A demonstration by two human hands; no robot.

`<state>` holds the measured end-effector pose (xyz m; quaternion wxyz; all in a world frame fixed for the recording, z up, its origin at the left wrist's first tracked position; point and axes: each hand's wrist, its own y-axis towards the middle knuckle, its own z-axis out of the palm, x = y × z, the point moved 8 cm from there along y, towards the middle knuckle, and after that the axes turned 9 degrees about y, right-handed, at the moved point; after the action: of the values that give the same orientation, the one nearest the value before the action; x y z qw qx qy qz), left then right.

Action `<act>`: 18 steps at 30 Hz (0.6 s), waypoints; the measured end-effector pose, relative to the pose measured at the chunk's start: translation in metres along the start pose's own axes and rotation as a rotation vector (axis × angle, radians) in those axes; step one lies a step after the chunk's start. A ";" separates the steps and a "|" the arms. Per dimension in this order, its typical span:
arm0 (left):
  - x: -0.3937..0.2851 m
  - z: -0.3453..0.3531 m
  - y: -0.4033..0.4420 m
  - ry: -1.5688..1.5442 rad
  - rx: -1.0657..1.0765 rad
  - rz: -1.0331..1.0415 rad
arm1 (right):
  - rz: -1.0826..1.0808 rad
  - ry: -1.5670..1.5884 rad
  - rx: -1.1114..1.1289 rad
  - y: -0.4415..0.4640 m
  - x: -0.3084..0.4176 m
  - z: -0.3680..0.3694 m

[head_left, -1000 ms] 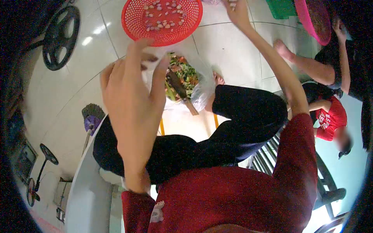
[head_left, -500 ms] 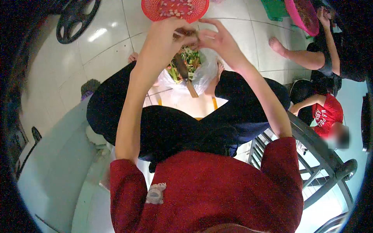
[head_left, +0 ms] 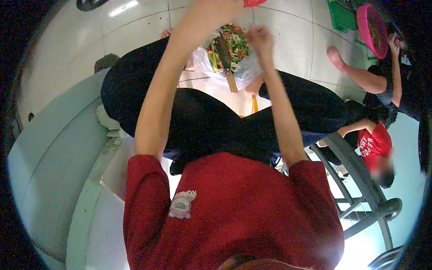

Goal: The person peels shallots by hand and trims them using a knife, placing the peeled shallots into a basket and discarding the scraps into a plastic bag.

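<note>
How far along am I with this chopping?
Already looks cut: the green and orange pieces in the plastic bag, the knife lying on them. In hand: too blurred to tell, for both the left hand and the right hand. Left: unclear, as only the rim of the red basket shows.

Cool, fairly bright light fell across the tiled floor [head_left: 288, 58], leaving a white streak of glare near its upper left. Behind the chair [head_left: 360, 180] at lower right, the picture washed out almost to white. The dark trousers [head_left: 202, 112] held little detail and showed speckled noise. Motion blur softened the left hand [head_left: 218, 10] and right hand [head_left: 261, 38]. Wide-angle distortion bent the tile lines, and black vignetting closed both sides
</note>
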<state>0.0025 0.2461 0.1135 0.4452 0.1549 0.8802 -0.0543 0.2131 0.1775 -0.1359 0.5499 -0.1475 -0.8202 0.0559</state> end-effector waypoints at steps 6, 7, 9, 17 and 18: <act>-0.021 -0.043 -0.004 -0.149 -0.244 0.062 | -0.091 -0.743 0.518 -0.118 -0.175 0.114; -0.023 -0.047 -0.004 -0.118 -0.306 0.130 | -0.128 -0.878 0.611 -0.135 -0.180 0.123; -0.022 -0.053 -0.004 -0.089 -0.373 0.191 | -0.218 -1.078 0.309 -0.149 -0.168 0.116; -0.030 -0.071 -0.010 -0.148 -0.452 0.258 | -0.004 -0.966 0.307 -0.136 -0.163 0.105; -0.027 -0.070 -0.010 -0.150 -0.453 0.257 | 0.125 -0.872 0.273 -0.133 -0.154 0.097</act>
<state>-0.0389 0.2473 0.1763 0.5359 0.1574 0.8075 0.1898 0.1539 0.0115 -0.2767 0.1637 -0.0856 -0.9496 0.2533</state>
